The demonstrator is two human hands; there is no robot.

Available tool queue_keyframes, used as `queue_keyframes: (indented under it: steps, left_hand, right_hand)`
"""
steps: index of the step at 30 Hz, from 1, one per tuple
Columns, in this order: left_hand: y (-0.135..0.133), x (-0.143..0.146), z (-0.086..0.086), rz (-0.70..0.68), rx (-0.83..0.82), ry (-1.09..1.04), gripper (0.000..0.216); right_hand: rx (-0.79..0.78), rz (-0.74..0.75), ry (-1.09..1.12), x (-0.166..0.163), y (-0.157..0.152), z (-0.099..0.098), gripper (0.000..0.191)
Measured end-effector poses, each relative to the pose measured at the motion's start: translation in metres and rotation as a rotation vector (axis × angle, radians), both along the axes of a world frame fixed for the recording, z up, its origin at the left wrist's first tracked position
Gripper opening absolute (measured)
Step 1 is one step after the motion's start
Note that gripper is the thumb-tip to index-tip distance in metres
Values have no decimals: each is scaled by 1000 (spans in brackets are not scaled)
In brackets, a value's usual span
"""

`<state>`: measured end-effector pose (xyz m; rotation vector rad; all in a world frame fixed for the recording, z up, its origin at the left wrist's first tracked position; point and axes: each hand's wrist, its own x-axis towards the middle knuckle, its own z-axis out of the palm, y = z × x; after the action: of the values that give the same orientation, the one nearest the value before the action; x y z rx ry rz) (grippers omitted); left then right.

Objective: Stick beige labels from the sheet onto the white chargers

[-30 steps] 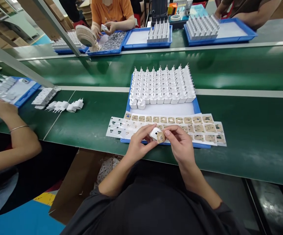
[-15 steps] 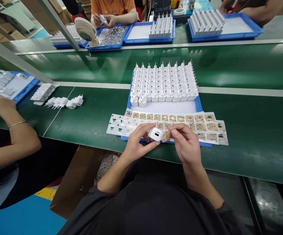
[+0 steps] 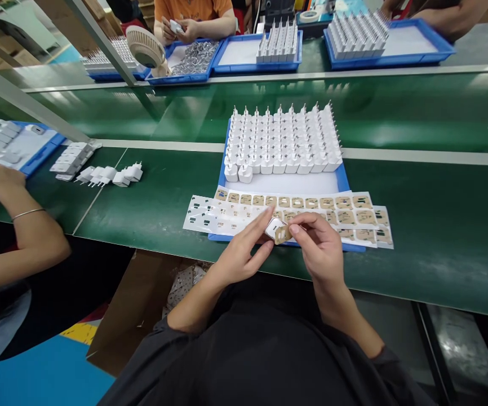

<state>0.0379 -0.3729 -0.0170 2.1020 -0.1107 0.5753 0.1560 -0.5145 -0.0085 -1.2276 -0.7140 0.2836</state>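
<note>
A white plug charger is in my left hand, its face with the port slots turned up toward me. Thumb and fingers of that hand close around its sides. My right hand pinches a tan sticker with cut-outs by its edge. The sticker overlaps part of the charger's face; whether it is pressed down I cannot tell. Beneath both hands lie white sheets of tan stickers, some spots on the left bare of stickers. Behind them a blue tray carries rows of white chargers, pins up.
Loose chargers lie to the left, near a co-worker's arm and another blue tray. Across the green bench, a person in orange handles a white piece behind blue trays. An open carton stands below the bench edge.
The sticker has moved left and now lies over part of the charger's face. My left hand has tilted the charger, with its fingers straighter. Surrounding things stay put.
</note>
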Motion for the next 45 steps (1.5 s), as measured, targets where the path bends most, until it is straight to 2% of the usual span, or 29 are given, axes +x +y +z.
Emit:
queue_keyframes:
  steps: [2,7,9,16,45]
  left_hand:
    - [1,0,0,-23,-6,-35,64]
    - [0,2,2,151,-6,-186,47]
    - [0,2,4,170,4,-215,46]
    - [-1,1,5,194,6,-220,46]
    - [-1,1,8,203,28,-217,44]
  right_hand:
    - [17,-11,11,1,-1,-2,6]
    - [20,-38,10,1,-4,1,6]
    - [-8,-58,-3,1,-6,6,5]
    - [-116,-74,-33,0,-6,19,3]
    - [-142,-85,-69,-3,-6,19,3]
